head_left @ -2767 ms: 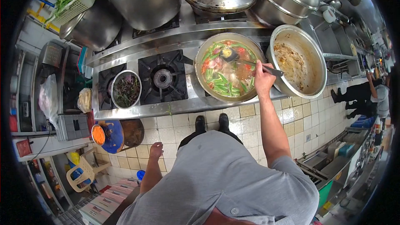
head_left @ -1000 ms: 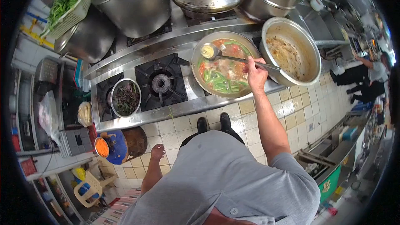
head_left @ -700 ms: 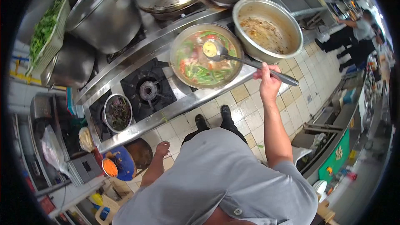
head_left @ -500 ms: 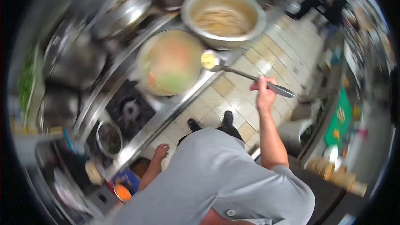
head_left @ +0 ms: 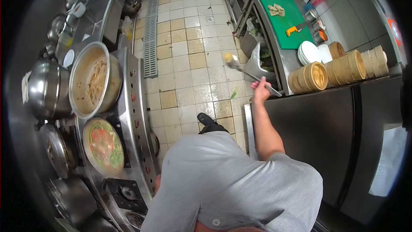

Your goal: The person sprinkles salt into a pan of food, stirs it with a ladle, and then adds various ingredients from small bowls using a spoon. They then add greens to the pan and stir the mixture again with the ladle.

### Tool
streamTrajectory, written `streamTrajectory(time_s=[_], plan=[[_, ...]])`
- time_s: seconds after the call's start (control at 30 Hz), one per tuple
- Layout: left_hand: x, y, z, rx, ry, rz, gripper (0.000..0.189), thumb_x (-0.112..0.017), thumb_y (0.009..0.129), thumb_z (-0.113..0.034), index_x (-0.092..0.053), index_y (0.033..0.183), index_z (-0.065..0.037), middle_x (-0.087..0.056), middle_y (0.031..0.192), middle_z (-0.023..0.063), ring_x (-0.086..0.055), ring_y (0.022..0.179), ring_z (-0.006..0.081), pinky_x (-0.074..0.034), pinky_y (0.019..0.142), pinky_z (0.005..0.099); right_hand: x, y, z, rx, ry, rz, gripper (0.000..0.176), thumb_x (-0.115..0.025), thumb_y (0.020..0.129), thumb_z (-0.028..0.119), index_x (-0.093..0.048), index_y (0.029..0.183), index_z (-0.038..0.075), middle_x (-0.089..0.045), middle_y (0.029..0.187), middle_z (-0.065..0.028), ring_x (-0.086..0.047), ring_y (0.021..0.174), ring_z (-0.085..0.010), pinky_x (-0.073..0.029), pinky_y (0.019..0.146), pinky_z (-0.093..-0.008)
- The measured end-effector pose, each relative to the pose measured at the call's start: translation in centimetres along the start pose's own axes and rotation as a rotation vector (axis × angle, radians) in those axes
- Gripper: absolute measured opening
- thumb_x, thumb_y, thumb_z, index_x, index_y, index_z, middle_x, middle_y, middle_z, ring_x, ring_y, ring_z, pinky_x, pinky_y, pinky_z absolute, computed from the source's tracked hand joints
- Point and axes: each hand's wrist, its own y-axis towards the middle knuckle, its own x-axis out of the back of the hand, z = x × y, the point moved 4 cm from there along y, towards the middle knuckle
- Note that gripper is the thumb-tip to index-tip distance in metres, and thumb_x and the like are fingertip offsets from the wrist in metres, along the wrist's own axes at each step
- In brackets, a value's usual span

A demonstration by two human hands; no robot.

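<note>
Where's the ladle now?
Head view, right of centre: the ladle is in the person's right hand, held out over the tiled floor, left of the bamboo steamers in the picture.

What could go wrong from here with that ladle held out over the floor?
Spill: the right hand holds the ladle out over the tiled floor with yellow food in it, so a tilt or jolt might tip some out.

Slip: the tiled floor looks shiny, perhaps wet, and a green scrap lies ahead of the black shoe; a foot could slide there.
</note>
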Motion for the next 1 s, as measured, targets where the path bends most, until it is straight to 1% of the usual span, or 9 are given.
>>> streamTrajectory(time_s=[0.1, 0.2, 0.3, 0.37, 0.5, 0.57, 0.67, 0.83, 1.0], plan=[[-0.7, 2.2, -3.3, 0.065, -0.303, 0.064, 0.025, -0.062, 0.097, -0.022, -0.066, 0.116, -0.006, -0.066, 0.085, 0.004, -0.062, 0.071, 0.016, -0.052, 0.063, 0.0302, 4.4, 8.0, -4.0, -0.404, 0.191, -0.454, 0.039, -0.065, 0.097, 0.033, -0.057, 0.086, -0.004, -0.062, 0.071, -0.0112, -0.064, 0.058, -0.0208, -0.059, 0.053, -0.0328], [-1.2, 3.9, -5.4, 0.058, -0.472, 0.082, 0.024, -0.061, 0.098, -0.022, -0.065, 0.116, -0.005, -0.065, 0.084, 0.0034, -0.061, 0.069, 0.0159, -0.052, 0.062, 0.0299, 3.3, 10.3, -5.2, -0.453, 0.268, -0.437, 0.038, -0.064, 0.098, 0.032, -0.057, 0.087, -0.004, -0.062, 0.072, -0.011, -0.064, 0.06, -0.0212, -0.059, 0.052, -0.0328], [-4.8, -4.4, -13.5, -0.099, -0.151, -0.161, 0.023, -0.059, 0.098, -0.021, -0.065, 0.114, -0.005, -0.065, 0.083, 0.0046, -0.06, 0.064, 0.0163, -0.05, 0.056, 0.0304, -0.8, 9.0, -5.1, -0.472, 0.221, -0.184, 0.031, -0.064, 0.097, 0.029, -0.057, 0.097, -0.001, -0.064, 0.078, -0.011, -0.065, 0.063, -0.0212, -0.059, 0.054, -0.0336], [-5.1, -5.1, -12.3, -0.191, 0.041, -0.164, 0.026, -0.059, 0.096, -0.019, -0.064, 0.117, -0.004, -0.063, 0.08, 0.0046, -0.06, 0.06, 0.0171, -0.049, 0.052, 0.0311, -5.7, 5.8, -4.3, -0.483, 0.18, 0.094, 0.025, -0.063, 0.098, 0.027, -0.056, 0.104, 0.003, -0.064, 0.081, -0.0103, -0.065, 0.064, -0.0209, -0.058, 0.057, -0.0335], [-6.2, -6.3, -2.1, -0.083, 0.008, -0.3, 0.031, -0.063, 0.091, -0.024, -0.068, 0.115, -0.006, -0.068, 0.088, 0.0106, -0.065, 0.064, 0.0217, -0.055, 0.061, 0.0398, -15.5, -4.2, -0.7, -0.525, 0.179, 0.806, 0.03, -0.054, 0.102, 0.038, -0.054, 0.098, 0.008, -0.062, 0.077, -0.0077, -0.061, 0.064, -0.0165, -0.053, 0.055, -0.0288], [-7.4, -9.3, 0.6, 0.149, -0.168, -0.372, 0.031, -0.065, 0.089, -0.027, -0.07, 0.114, -0.01, -0.07, 0.093, 0.0129, -0.065, 0.063, 0.0242, -0.057, 0.063, 0.0419, -20.0, -13.9, 5.4, -0.558, 0.228, 0.985, 0.037, -0.048, 0.104, 0.038, -0.054, 0.1, 0.002, -0.067, 0.081, -0.0143, -0.065, 0.064, -0.0207, -0.056, 0.057, -0.0291], [-8.8, -12.4, 4.2, 0.2, -0.266, -0.484, 0.031, -0.065, 0.09, -0.031, -0.071, 0.113, -0.011, -0.069, 0.084, 0.0109, -0.063, 0.061, 0.0216, -0.056, 0.058, 0.039, -24.9, -24.4, 6.8, -0.499, 0.075, 1.29, 0.036, -0.048, 0.105, 0.035, -0.055, 0.105, -0.001, -0.068, 0.085, -0.0163, -0.067, 0.067, -0.0233, -0.059, 0.062, -0.0328], [-13.8, -15.2, 12.5, 0.302, -0.572, -0.48, 0.034, -0.064, 0.092, -0.031, -0.068, 0.117, -0.009, -0.066, 0.074, 0.0105, -0.063, 0.06, 0.0181, -0.054, 0.051, 0.0351, -25.9, -44.7, 9.6, -0.052, -0.056, 1.951, 0.018, -0.059, 0.098, 0.007, -0.061, 0.112, -0.004, -0.07, 0.095, -0.0174, -0.071, 0.084, -0.0232, -0.06, 0.074, -0.0342], [-16.2, -16.8, 18.0, 0.375, -0.786, -0.524, 0.032, -0.065, 0.093, -0.029, -0.067, 0.117, -0.008, -0.065, 0.073, 0.0092, -0.062, 0.058, 0.0174, -0.052, 0.046, 0.0347, -22.8, -58.5, 8.8, 0.874, 0.279, 2.328, 0.022, -0.074, 0.081, -0.001, -0.07, 0.103, 0.004, -0.071, 0.098, -0.0174, -0.071, 0.085, -0.0285, -0.058, 0.075, -0.036]])
